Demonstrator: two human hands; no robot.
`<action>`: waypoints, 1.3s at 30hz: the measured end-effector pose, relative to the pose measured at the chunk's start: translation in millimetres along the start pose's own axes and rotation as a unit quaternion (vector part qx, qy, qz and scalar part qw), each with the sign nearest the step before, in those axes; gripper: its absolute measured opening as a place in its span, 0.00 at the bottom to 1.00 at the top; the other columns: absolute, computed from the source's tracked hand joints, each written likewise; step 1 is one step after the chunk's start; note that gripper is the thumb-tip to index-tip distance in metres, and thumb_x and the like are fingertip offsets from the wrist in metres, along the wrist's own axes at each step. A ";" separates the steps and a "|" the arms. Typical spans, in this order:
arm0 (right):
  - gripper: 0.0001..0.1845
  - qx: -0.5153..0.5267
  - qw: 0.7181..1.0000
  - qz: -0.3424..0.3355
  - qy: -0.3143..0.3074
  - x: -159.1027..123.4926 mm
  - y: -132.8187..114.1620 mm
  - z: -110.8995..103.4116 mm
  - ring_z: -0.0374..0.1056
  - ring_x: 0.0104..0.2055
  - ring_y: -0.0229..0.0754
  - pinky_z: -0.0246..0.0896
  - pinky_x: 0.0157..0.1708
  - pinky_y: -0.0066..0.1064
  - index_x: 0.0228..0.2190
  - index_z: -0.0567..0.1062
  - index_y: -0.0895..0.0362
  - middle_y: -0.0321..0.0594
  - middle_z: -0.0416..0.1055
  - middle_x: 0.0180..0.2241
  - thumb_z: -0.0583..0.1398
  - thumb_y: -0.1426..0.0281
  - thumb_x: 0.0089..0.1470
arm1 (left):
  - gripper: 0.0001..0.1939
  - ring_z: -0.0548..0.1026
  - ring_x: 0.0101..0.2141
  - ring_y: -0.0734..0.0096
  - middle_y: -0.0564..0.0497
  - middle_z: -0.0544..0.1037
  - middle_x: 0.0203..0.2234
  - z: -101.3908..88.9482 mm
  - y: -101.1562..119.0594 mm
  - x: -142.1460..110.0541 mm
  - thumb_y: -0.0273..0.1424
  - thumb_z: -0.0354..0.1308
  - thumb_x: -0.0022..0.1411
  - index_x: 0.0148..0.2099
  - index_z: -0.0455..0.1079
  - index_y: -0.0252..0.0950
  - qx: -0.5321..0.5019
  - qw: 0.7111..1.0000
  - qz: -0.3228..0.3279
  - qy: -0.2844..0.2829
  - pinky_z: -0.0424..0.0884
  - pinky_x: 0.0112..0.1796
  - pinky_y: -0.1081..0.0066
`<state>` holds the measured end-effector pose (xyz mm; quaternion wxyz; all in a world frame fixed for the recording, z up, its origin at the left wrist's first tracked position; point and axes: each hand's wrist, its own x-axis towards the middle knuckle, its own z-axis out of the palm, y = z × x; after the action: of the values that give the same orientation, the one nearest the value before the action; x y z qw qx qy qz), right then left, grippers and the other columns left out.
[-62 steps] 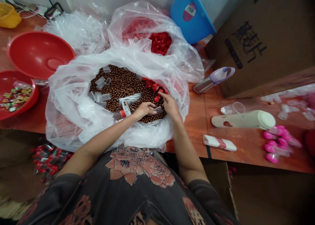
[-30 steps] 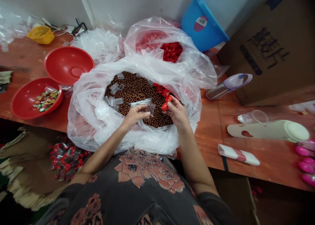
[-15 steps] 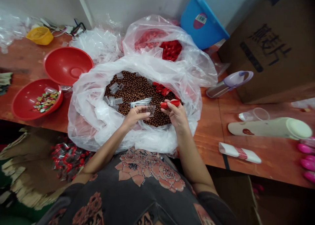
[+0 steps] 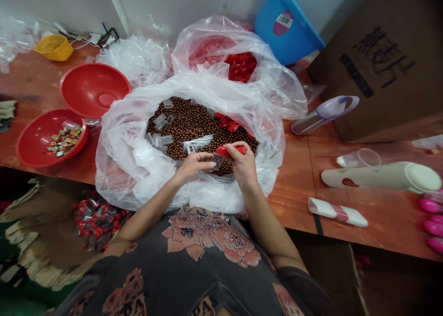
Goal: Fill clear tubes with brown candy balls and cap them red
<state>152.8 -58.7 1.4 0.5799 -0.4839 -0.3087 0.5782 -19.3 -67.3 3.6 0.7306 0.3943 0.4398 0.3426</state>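
Between the fingers of my left hand [image 4: 194, 167] is a small clear plastic container [image 4: 218, 161]. My right hand [image 4: 243, 164] pinches a red plastic cap [image 4: 231, 150], close beside and slightly above the container. Both hands are over a large white plastic bag [image 4: 128, 136] whose opening shows many small brown balls [image 4: 187, 117]. On the balls lie several clear containers [image 4: 160, 122] at the left, several red caps [image 4: 226, 123] at the right, and a whitish scoop-like piece [image 4: 199, 143] in the middle.
Behind stands another bag with red pieces [image 4: 242, 67], near a blue bucket [image 4: 289, 27]. Two red bowls [image 4: 95, 90] are at the left, one with small colourful packets [image 4: 65, 140]. A purple-topped bottle [image 4: 323, 115], a pale flask [image 4: 380, 176] and a carton [image 4: 380, 67] stand or lie right.
My right hand has moved left with the red cap, bringing it closer to the clear container in my left hand. The left hand has barely moved. The view has shifted slightly.
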 end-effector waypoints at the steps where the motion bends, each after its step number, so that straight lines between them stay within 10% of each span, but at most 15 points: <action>1: 0.18 -0.024 1.000 -0.003 -0.006 -1.3 0.6 -2.0 0.73 0.33 0.38 0.72 0.35 0.32 0.28 0.72 0.52 0.30 0.75 0.30 0.72 0.59 0.40 | 0.21 0.77 0.33 0.70 0.46 0.82 0.36 -0.2 -0.4 -0.5 0.32 0.71 0.47 0.44 0.78 0.32 0.003 1.000 -0.001 0.001 0.73 0.37 0.68; 11: 0.10 -0.158 0.985 -0.028 -0.065 -8.1 -8.9 -24.2 0.72 0.33 0.39 0.68 0.39 0.35 0.28 0.80 0.52 0.35 0.78 0.31 0.72 0.64 0.42 | 0.21 0.76 0.32 0.71 0.47 0.81 0.35 2.8 -3.8 -3.9 0.32 0.71 0.47 0.44 0.78 0.32 0.009 1.000 0.002 -0.002 0.73 0.38 0.67; 21: 0.10 -0.061 0.995 -0.060 0.044 -27.9 20.9 -2.2 0.73 0.38 0.40 0.68 0.45 0.35 0.32 0.79 0.51 0.34 0.78 0.34 0.69 0.63 0.46 | 0.21 0.74 0.32 0.72 0.49 0.76 0.35 17.7 -9.3 -3.0 0.41 0.66 0.55 0.47 0.69 0.34 0.013 0.999 0.043 -0.010 0.72 0.31 0.72; 27: 0.13 -0.132 0.986 -0.035 -0.094 -20.0 8.8 -17.7 0.73 0.41 0.43 0.68 0.47 0.40 0.37 0.80 0.48 0.35 0.79 0.39 0.69 0.62 0.47 | 0.15 0.74 0.37 0.67 0.49 0.79 0.36 18.0 -3.9 -10.1 0.39 0.61 0.61 0.46 0.75 0.37 0.228 0.958 0.162 0.070 0.68 0.40 0.69; 33: 0.13 -0.330 0.902 -0.172 -0.220 -14.7 -4.1 -26.5 0.70 0.44 0.45 0.64 0.49 0.42 0.44 0.79 0.46 0.38 0.76 0.39 0.63 0.60 0.57 | 0.11 0.75 0.40 0.61 0.46 0.80 0.40 14.1 6.5 -14.8 0.35 0.61 0.60 0.44 0.77 0.39 0.343 0.915 0.204 0.065 0.66 0.47 0.64; 39: 0.17 -0.314 0.925 -0.195 -0.093 -17.0 6.2 -24.6 0.70 0.42 0.44 0.66 0.48 0.40 0.45 0.76 0.47 0.40 0.73 0.39 0.51 0.58 0.66 | 0.12 0.75 0.41 0.62 0.47 0.80 0.40 13.7 -6.2 -15.3 0.38 0.61 0.60 0.45 0.77 0.40 0.308 0.927 0.203 0.072 0.66 0.47 0.64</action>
<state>170.7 -81.1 -9.3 0.4682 -0.5155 -0.6152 0.3696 -11.6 -86.9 8.0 0.4542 0.6553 0.4856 0.3583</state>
